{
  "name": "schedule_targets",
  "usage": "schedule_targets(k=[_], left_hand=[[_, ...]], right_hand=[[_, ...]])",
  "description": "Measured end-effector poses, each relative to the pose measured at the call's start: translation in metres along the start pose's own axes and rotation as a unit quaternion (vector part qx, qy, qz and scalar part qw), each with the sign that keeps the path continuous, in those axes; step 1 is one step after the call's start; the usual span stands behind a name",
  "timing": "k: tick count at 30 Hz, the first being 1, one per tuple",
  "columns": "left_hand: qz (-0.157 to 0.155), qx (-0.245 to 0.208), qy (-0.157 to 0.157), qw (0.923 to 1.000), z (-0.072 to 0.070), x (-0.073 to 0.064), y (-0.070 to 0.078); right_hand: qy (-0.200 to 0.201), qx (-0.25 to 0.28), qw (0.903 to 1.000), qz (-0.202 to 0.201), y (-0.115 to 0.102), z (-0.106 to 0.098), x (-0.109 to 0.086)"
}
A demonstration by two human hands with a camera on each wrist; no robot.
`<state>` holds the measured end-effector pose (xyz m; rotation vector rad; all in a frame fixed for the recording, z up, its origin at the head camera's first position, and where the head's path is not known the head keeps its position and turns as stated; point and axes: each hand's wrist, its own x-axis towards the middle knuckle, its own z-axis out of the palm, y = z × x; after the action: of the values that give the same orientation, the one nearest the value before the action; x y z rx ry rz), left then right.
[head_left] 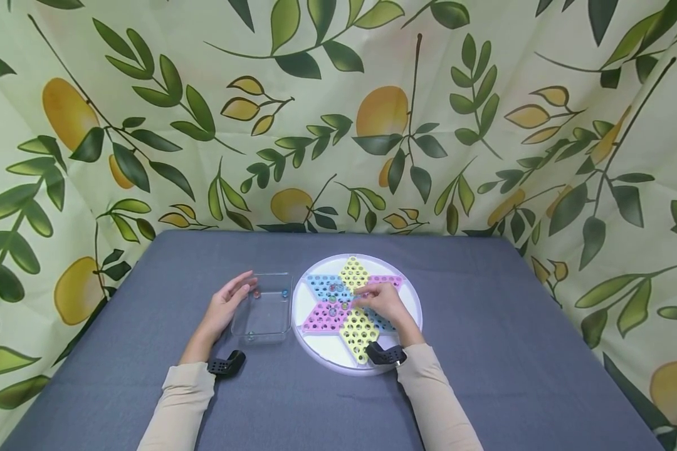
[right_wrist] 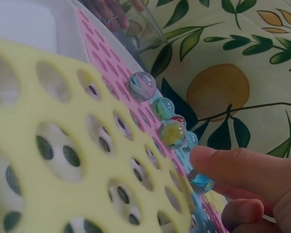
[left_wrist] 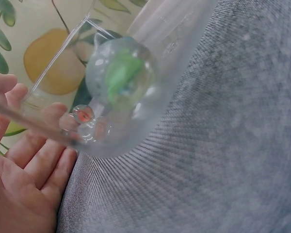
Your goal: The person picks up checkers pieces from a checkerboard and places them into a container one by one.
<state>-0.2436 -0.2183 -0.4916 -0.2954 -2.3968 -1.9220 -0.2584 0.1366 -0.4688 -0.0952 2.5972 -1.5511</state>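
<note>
A round white Chinese checkers board point(head_left: 321, 347) has a star of yellow, pink and blue hole fields. Over its centre is my right hand point(head_left: 382, 299), thumb and fingers pinching a blue marble point(right_wrist: 202, 182) close to the holes. Several glass marbles sit just left of these fingers, among them a yellow one point(right_wrist: 172, 134) and a clear swirled one point(right_wrist: 141, 86). My left hand point(head_left: 229, 302) lies along the left side of a clear plastic box point(head_left: 261, 338), its relaxed fingers touching the far left corner. Inside the box are a red marble point(head_left: 257, 294), a blue marble point(head_left: 284, 293) and a green marble point(left_wrist: 123, 75).
Grey cloth covers the table point(head_left: 513, 351). The box stands close beside the board's left rim. Behind the table hangs a curtain point(head_left: 327, 150) printed with leaves and fruit. Black wrist cameras point(head_left: 225, 364) are strapped over both sleeves.
</note>
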Motion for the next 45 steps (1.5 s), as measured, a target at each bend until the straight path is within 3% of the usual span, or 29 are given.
schedule_targets(k=[11,30,45], left_hand=[[-0.02,0.003,-0.002,0.9998,-0.002,-0.004,0.002],[-0.027,0.003,-0.003,0.9996,-0.002,-0.004,0.003],[-0.013,0.003,-0.007,0.9999,-0.001,-0.003,0.002]], right_hand=[[-0.003,-0.011,0.9998,0.017,0.001,0.002,-0.001],[0.019,-0.022,0.9992,0.028,0.0,0.004,-0.001],[-0.006,-0.011,0.9996,-0.025,-0.014,0.007,-0.002]])
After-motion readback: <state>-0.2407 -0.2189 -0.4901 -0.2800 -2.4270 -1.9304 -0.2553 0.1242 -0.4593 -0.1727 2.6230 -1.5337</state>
